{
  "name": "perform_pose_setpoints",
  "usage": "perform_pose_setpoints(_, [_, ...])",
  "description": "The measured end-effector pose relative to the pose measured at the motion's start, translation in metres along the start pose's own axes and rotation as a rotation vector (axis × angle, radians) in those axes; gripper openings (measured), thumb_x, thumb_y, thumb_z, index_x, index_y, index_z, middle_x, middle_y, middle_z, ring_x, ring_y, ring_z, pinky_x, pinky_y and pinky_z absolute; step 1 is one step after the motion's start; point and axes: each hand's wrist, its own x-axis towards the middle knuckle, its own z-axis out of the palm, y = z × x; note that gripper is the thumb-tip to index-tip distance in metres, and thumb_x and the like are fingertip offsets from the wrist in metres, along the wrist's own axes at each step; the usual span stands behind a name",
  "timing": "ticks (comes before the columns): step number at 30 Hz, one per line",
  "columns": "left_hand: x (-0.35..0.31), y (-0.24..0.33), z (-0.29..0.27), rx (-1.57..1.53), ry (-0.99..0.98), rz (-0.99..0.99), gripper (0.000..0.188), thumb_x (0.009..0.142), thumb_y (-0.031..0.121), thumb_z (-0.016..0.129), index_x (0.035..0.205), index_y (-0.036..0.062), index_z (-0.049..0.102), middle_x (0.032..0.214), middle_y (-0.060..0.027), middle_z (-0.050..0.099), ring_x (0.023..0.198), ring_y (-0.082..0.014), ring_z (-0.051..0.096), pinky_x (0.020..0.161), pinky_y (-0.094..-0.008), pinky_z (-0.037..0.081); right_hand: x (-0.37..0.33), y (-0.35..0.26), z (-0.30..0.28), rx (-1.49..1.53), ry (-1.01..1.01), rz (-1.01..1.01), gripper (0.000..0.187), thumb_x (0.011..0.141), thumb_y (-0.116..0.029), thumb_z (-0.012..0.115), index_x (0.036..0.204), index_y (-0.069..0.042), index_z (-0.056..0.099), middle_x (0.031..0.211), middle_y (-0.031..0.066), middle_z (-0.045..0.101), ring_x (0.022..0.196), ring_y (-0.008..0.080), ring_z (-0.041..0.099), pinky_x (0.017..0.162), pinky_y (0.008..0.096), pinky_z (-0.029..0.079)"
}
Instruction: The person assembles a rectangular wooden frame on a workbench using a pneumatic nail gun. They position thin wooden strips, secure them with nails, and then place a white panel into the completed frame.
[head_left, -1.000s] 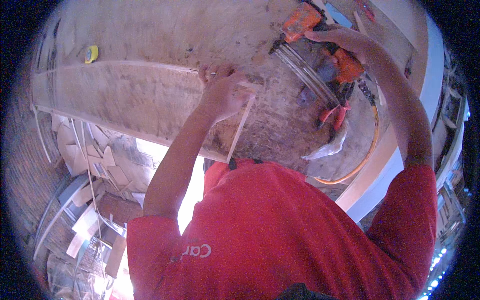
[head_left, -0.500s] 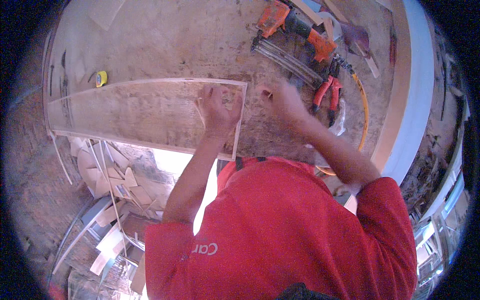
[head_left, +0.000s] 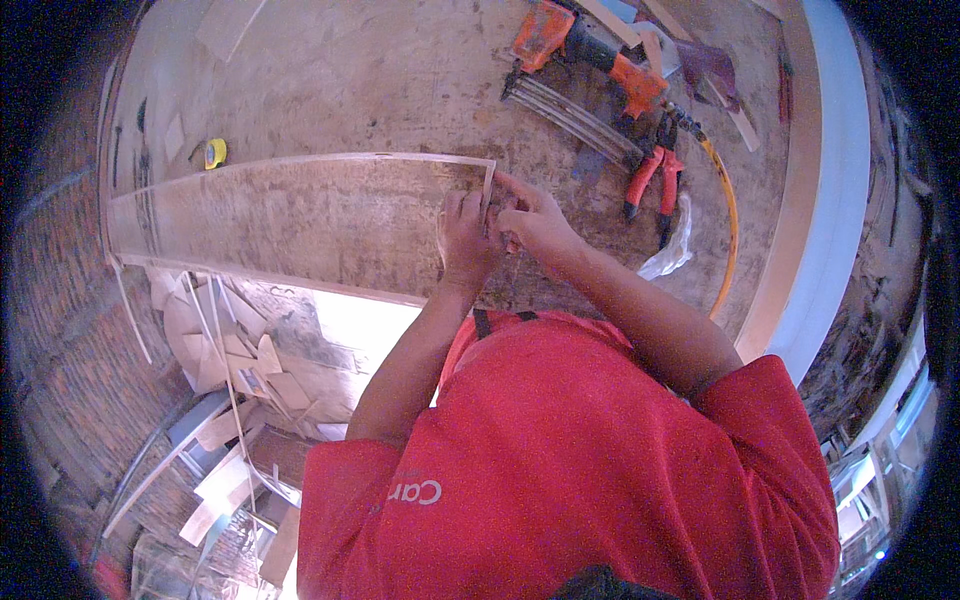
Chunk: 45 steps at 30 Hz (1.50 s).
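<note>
Spanning the frame, a worn, dust-streaked workbench (head_left: 380, 70) carries the job, with offcuts of pale wood (head_left: 230, 370) heaped on the floor at 8 o'clock and a long white board (head_left: 825, 200) along the bench edge at 3 o'clock. A small yellow tape measure (head_left: 214, 152) sits at 10 o'clock; no labels or signs can be made out. A long frame of thin wooden strips (head_left: 300, 160) lies across the bench from 9 o'clock toward the centre. At its right-hand corner, the left hand (head_left: 468, 240) presses down with fingers together, while the right hand (head_left: 535, 225) pinches the short upright end strip (head_left: 488, 185) between thumb and fingertips. An orange nail gun (head_left: 590, 50) and orange-handled pliers (head_left: 650, 180) rest at 1 o'clock
</note>
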Motion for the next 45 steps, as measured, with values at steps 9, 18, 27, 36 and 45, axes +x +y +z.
perform_pose_setpoints(9, [-0.007, -0.001, 0.006, -0.071, -0.012, -0.089, 0.034, 0.086, 0.016, 0.066, 0.117, 0.0036, 0.062, 0.109, -0.0193, 0.06, 0.099, -0.0418, 0.06, 0.08, -0.0526, 0.048, 0.002, 0.005, -0.009, -0.154, 0.075, 0.061, 0.078, 0.083, -0.007, 0.069, 0.157, -0.005, 0.043, 0.1, 0.0063, 0.071, 0.072, 0.0136, 0.064, 0.059, 0.0288, 0.053])
perform_pose_setpoints(18, [-0.008, 0.002, 0.003, 0.036, 0.003, -0.172, 0.049, 0.085, 0.034, 0.072, 0.124, 0.0064, 0.061, 0.118, -0.018, 0.059, 0.109, -0.0378, 0.059, 0.089, -0.0574, 0.044, -0.004, -0.029, -0.02, -0.916, 0.343, -0.191, 0.051, 0.086, -0.011, 0.067, 0.137, -0.01, 0.066, 0.081, 0.0047, 0.065, 0.066, 0.0202, 0.062, 0.064, 0.0349, 0.054])
perform_pose_setpoints(27, [0.018, 0.013, -0.011, 0.253, 0.015, -0.217, 0.079, 0.095, 0.047, 0.065, 0.16, 0.0106, 0.037, 0.167, -0.0174, 0.027, 0.154, -0.0365, 0.027, 0.116, -0.0746, 0.004, 0.035, -0.184, -0.11, -1.651, 0.485, -0.363, 0.045, 0.09, -0.027, 0.078, 0.128, -0.006, 0.068, 0.125, 0.0238, 0.068, 0.116, 0.0387, 0.067, 0.099, 0.0442, 0.052])
perform_pose_setpoints(36, [0.011, 0.013, -0.008, 0.193, -0.144, -0.266, 0.071, 0.103, 0.045, 0.055, 0.162, 0.0109, 0.035, 0.173, -0.0162, 0.016, 0.16, -0.0361, 0.013, 0.115, -0.0775, -0.01, 0.098, -0.196, -0.166, -1.09, -0.062, -0.17, 0.055, 0.09, -0.041, 0.078, 0.128, -0.004, 0.064, 0.09, 0.0061, 0.069, 0.077, 0.0189, 0.068, 0.07, 0.0339, 0.056])
perform_pose_setpoints(45, [0.012, 0.013, -0.012, 0.165, -0.122, -0.269, 0.069, 0.102, 0.046, 0.054, 0.16, 0.0117, 0.041, 0.172, -0.0143, 0.022, 0.16, -0.0402, 0.011, 0.116, -0.076, -0.012, 0.102, -0.206, -0.097, -0.786, -0.173, 0.55, 0.039, 0.092, -0.045, 0.076, 0.106, -0.009, 0.068, 0.061, -0.0022, 0.052, 0.043, 0.0082, 0.047, 0.039, 0.0272, 0.04])
